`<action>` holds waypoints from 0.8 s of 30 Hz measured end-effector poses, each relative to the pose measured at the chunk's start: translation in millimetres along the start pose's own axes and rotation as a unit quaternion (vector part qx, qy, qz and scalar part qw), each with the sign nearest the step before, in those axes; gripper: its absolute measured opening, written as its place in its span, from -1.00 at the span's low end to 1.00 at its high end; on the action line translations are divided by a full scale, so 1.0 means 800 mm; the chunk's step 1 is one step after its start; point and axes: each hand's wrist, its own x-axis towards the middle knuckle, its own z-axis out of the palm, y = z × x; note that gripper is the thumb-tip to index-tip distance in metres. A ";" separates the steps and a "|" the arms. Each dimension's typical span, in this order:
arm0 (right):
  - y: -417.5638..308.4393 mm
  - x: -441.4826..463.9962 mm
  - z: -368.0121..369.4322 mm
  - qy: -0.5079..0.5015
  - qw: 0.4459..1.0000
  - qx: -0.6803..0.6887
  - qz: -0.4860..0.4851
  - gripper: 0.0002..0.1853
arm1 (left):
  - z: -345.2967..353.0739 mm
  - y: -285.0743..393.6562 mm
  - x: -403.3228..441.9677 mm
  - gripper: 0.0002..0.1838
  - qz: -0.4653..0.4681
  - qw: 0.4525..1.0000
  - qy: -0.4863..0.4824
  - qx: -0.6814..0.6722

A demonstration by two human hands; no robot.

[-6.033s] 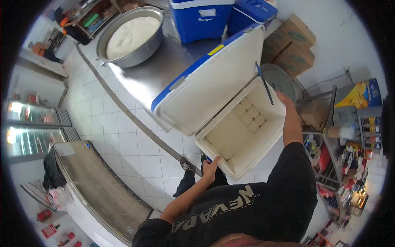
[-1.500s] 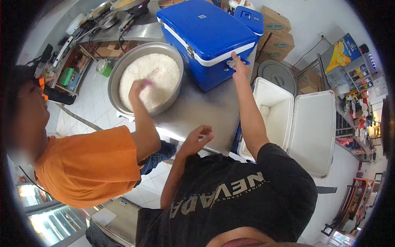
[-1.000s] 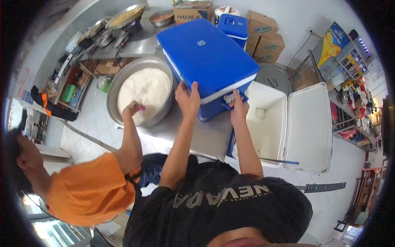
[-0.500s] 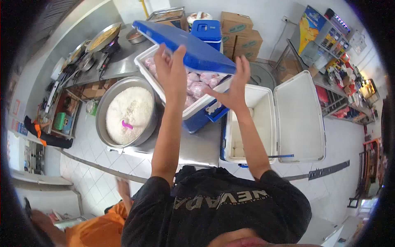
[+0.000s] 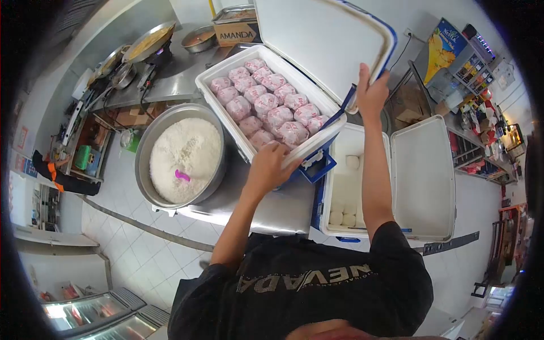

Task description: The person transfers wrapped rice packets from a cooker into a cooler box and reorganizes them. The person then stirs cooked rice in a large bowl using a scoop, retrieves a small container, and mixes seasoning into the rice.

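A blue-and-white cooler box [image 5: 229, 139] stands on the metal table, filled with rows of round bundles [image 5: 266, 103] in white paper with red print. Its lid [image 5: 326, 42] is raised at the far right side, white inner face toward me. My right hand [image 5: 372, 90] grips the lid's near right edge, fingers bent around it. At the cooler's near rim, my left hand [image 5: 269, 168] has its fingers curled over the edge, close to the front bundles; the fingertips are partly hidden.
Left of the cooler stands a large metal pot [image 5: 141, 164] of white grain-like food with a purple scoop [image 5: 182, 175]. A second cooler [image 5: 357, 226], lid open, holds several white balls. Pans [image 5: 150, 42] sit on the back-left counter beside a cardboard box [image 5: 237, 34].
The blue lid has swung from hanging low over the cooler to standing open, exposing the bundles. My left hand moved down to the near rim; my right hand moved right and took the lid's edge.
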 end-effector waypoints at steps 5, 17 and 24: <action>0.037 0.019 0.006 0.013 1.000 0.014 0.008 -0.39 | 0.001 0.007 0.004 -0.63 -0.018 0.999 0.002 0.034; 0.158 -0.011 -0.032 -0.105 0.974 0.150 0.133 -0.26 | 0.013 0.016 0.018 -0.63 -0.042 0.992 -0.054 0.106; 0.453 -0.297 -0.018 -0.218 0.897 -0.269 0.273 -0.41 | 0.013 0.008 0.007 -0.52 -0.122 0.984 -0.098 0.090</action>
